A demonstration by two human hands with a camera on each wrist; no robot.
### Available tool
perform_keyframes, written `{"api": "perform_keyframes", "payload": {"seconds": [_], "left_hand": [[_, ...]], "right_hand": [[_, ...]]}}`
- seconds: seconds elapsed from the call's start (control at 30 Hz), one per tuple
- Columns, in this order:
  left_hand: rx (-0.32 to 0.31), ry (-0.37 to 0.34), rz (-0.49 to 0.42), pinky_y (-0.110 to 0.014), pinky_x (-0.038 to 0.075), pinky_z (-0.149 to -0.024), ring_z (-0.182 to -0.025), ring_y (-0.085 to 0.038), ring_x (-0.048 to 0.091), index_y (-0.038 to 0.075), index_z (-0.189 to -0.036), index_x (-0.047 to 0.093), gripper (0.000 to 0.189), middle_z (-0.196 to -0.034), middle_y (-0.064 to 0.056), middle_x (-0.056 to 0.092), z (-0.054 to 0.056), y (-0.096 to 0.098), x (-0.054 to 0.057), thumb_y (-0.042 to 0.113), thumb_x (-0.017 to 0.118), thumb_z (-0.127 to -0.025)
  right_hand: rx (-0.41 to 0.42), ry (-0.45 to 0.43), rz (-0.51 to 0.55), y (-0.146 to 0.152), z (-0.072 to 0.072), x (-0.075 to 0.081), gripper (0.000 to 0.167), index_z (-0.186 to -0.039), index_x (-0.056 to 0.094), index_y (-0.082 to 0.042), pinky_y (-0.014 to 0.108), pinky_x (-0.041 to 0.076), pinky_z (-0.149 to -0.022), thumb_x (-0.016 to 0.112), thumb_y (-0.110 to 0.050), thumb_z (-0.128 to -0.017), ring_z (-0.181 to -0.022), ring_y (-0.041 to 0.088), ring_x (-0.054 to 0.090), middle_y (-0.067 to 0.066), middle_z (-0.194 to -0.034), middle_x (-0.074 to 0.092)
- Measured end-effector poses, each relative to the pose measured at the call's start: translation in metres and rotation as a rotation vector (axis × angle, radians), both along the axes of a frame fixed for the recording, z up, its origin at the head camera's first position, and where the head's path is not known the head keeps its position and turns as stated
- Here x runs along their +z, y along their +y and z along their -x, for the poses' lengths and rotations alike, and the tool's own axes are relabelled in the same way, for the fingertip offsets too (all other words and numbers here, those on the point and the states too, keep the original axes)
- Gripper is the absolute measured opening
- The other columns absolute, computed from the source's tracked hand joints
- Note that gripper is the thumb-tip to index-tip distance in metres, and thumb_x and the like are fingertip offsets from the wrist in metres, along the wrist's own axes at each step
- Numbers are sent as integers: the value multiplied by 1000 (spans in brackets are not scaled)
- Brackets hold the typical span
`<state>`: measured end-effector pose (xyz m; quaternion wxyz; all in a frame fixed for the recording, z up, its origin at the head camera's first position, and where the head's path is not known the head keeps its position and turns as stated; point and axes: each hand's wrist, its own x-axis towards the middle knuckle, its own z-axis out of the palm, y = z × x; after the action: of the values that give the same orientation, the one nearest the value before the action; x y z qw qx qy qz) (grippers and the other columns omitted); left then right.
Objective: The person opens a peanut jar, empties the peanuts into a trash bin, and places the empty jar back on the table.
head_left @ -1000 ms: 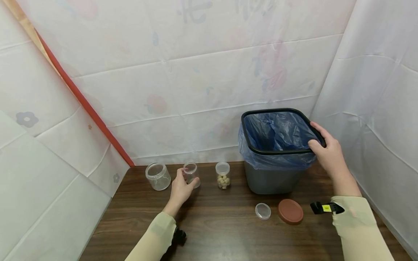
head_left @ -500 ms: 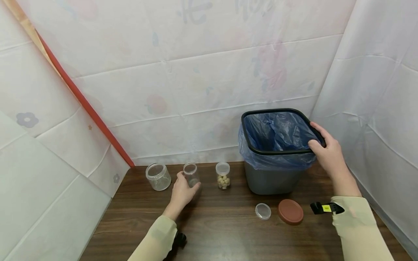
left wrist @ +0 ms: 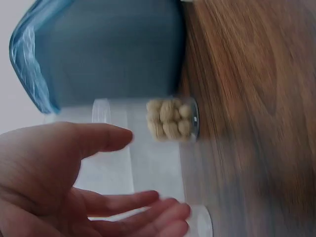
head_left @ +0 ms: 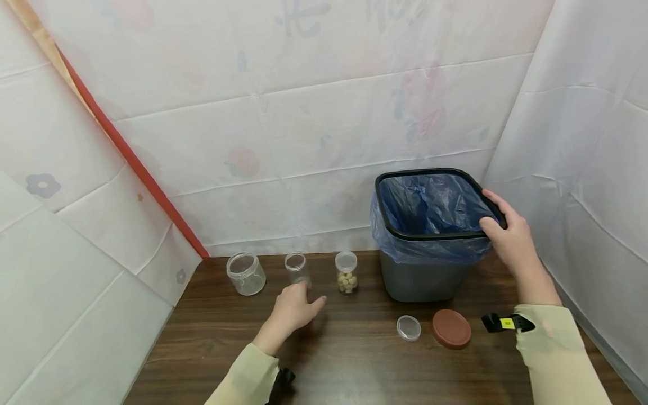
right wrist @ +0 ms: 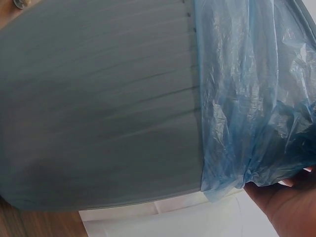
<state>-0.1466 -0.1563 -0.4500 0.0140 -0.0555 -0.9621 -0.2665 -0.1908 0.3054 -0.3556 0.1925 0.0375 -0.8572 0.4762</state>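
My right hand (head_left: pixel 511 239) grips the black rim of a grey trash can (head_left: pixel 425 275) lined with a blue plastic bag (head_left: pixel 430 197). In the right wrist view, the bag (right wrist: pixel 242 89) folds down over the can's outside. My left hand (head_left: pixel 293 306) is in front of a narrow clear jar (head_left: pixel 296 267), holding nothing, with thumb and fingers apart. That jar is uncapped and stands upright. To its right is a lidded clear jar (head_left: pixel 346 275) with several small beige, nut-like pieces, seen beyond the thumb in the left wrist view as pale pieces (left wrist: pixel 169 118).
At the left stands a wider open clear jar (head_left: pixel 246 274). A small clear lid (head_left: pixel 408 328) and a reddish-brown lid (head_left: pixel 450 328) lie in front of the can. White patterned sheeting (head_left: pixel 324 124) covers the walls behind the dark wooden table (head_left: pixel 344 360).
My left hand has let go of the narrow jar and moved toward the front right. The jar stays upright in its place. My right hand keeps its grip on the rim.
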Motion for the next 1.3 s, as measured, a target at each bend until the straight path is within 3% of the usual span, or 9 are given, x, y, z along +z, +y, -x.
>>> {"api": "perform_keyframes", "payload": {"seconds": [0.13, 0.23, 0.3, 0.47, 0.67, 1.07, 1.3], "left_hand": [[-61, 51, -66, -58, 58, -91, -102, -37, 72, -6, -133, 67, 55, -115, -19, 75, 4, 14, -2, 33, 81, -97], [-89, 93, -106, -56, 58, -90, -103, -36, 72, -8, -139, 61, 61, -121, -21, 74, 10, 24, -6, 31, 82, -96], [-97, 103, -133, -55, 58, -90, -103, -35, 71, -8, -141, 58, 65, -124, -23, 73, 14, 30, -9, 31, 82, -96], [-99, 93, -200, -57, 57, -94, -111, -38, 70, -8, -150, 48, 77, -135, -26, 69, 25, 42, -14, 33, 83, -95], [-108, 85, -257, -59, 55, -100, -122, -42, 69, -5, -152, 45, 80, -139, -27, 67, 34, 51, -23, 34, 84, -94], [-51, 55, -346, -53, 56, -94, -113, -34, 70, 1, -150, 46, 79, -129, -18, 71, 47, 61, -31, 40, 85, -94], [-38, 72, -345, -55, 55, -91, -108, -36, 70, 0, -147, 48, 75, -125, -19, 71, 49, 64, -30, 38, 86, -94]], "right_hand": [[-7, 0, 9, 1, 0, 0, 67, -171, 39, -24, 43, 33, -115, 49, -29, -106, -143, 47, 42, 23, -171, 39], [-8, 0, 6, 0, 1, 0, 67, -171, 39, -22, 45, 32, -116, 48, -28, -105, -143, 47, 41, 23, -171, 39], [-6, -1, 3, -1, 1, 0, 67, -171, 40, -23, 38, 33, -114, 48, -28, -105, -142, 47, 42, 23, -171, 39], [0, -1, 6, 1, -1, 1, 67, -171, 40, -25, 41, 34, -112, 49, -29, -105, -140, 46, 42, 22, -171, 39], [10, -6, 0, 1, 0, 0, 67, -171, 39, -24, 58, 33, -113, 49, -29, -105, -141, 48, 42, 25, -171, 39], [4, -6, -5, 0, 1, 1, 68, -171, 39, -22, 61, 33, -112, 49, -29, -104, -140, 49, 43, 27, -170, 40], [0, 3, -7, 1, 2, 1, 68, -171, 41, -22, 63, 33, -112, 50, -29, -104, -140, 49, 44, 27, -169, 41]]}}
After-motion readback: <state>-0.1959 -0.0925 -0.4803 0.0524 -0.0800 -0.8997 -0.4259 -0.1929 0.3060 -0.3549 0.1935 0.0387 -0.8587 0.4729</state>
